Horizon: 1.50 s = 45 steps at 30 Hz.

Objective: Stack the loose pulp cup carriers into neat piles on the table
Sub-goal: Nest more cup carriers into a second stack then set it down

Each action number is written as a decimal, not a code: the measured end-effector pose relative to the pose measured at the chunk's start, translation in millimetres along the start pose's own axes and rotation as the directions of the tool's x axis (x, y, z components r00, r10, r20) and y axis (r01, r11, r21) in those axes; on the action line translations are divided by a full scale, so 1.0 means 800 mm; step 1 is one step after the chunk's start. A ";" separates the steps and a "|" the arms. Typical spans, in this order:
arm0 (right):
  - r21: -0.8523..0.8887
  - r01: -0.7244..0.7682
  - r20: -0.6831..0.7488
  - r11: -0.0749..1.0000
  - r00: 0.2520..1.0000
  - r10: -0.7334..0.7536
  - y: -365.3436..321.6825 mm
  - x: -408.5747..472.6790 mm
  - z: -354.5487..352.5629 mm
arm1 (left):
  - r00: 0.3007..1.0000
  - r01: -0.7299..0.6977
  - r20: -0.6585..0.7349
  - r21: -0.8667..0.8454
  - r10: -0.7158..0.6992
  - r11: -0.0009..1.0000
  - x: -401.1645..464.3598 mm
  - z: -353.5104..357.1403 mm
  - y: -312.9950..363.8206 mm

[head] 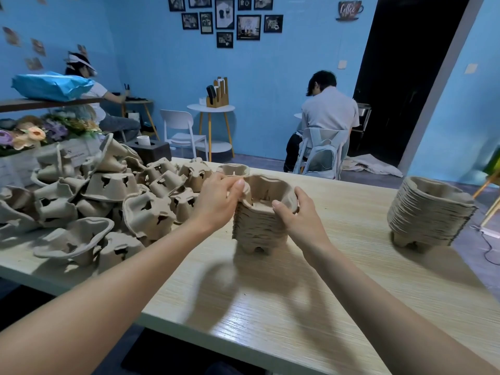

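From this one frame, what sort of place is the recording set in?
Probably a small cafe or a room dressed as one. A "Coffee" cup sign and framed coffee pictures hang on the blue wall, a round side table carries a wooden cup holder, and pulp cup carriers cover the table.

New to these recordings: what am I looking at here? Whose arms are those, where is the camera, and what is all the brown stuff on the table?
There is no machine here. The single picture comes from a camera worn on a person's head, looking forward and down, so the two bare arms are the wearer's own. The brown things are moulded pulp cup carriers. A loose heap of them covers the left part of the wooden table. In the middle stands a pile in progress; the left hand pinches its top carrier at the rim, and the right hand grips the other side. A taller finished pile stands to the right. Two other people sit in the background.
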State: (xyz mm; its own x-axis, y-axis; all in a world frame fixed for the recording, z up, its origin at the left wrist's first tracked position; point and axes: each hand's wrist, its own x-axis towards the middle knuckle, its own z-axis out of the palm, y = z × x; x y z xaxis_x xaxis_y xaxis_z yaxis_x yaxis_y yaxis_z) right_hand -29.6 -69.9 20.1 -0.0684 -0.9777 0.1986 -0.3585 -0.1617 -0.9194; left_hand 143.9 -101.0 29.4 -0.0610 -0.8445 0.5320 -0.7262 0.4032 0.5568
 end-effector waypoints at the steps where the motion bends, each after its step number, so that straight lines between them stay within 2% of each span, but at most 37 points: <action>1: 0.008 -0.011 -0.002 1.000 1.000 0.011 0.001 0.001 0.001 | 1.000 0.003 -0.009 -0.007 -0.003 1.000 -0.001 -0.002 -0.011; 5: 0.027 -0.008 -0.031 1.000 0.999 0.009 0.002 0.003 0.004 | 0.989 0.150 -0.002 0.123 -0.151 0.981 0.006 -0.005 -0.060; 9: 0.029 -0.019 -0.074 0.999 0.997 0.021 0.004 0.007 0.008 | 0.918 0.298 0.141 0.373 -0.371 0.879 0.016 -0.006 -0.086; 13: 0.002 -0.026 -0.085 1.000 0.996 0.026 0.007 0.012 0.010 | 0.862 0.295 0.170 0.598 -0.478 0.745 0.028 -0.003 -0.091; 16: 0.013 -0.033 -0.075 0.999 0.997 0.034 0.008 0.014 0.010 | 0.832 0.315 0.143 0.673 -0.536 0.669 0.038 0.003 -0.103; 22: 0.010 -0.039 -0.080 0.999 0.996 0.040 0.009 0.014 0.009 | 0.808 0.320 0.146 0.705 -0.570 0.633 0.048 0.004 -0.120; 29: -0.005 -0.043 -0.091 0.999 0.995 0.042 0.008 0.015 0.010 | 0.841 0.298 0.177 0.637 -0.511 0.711 0.048 0.004 -0.112; 36: 0.039 -0.064 -0.104 0.997 0.992 0.067 0.008 0.013 0.010 | 0.825 0.297 0.259 0.557 -0.502 0.776 0.024 0.002 -0.101; 41: 0.088 -0.076 -0.107 0.993 0.991 0.085 0.007 0.010 0.011 | 0.821 0.457 0.250 0.253 -0.514 0.853 0.008 -0.013 -0.092; 45: 0.090 -0.088 -0.115 0.992 0.988 0.098 0.007 0.010 0.011 | 0.829 0.543 0.214 -0.090 -0.517 0.835 -0.002 -0.018 -0.094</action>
State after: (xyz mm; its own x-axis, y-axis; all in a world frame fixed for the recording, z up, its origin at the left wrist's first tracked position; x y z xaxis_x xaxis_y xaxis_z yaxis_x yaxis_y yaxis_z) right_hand -23.8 -79.6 13.5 -0.2100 -0.9669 0.1452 -0.2655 -0.0865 -0.9602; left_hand 208.3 -125.1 -3.7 0.1785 -0.9838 0.0171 -0.5775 -0.0907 0.8113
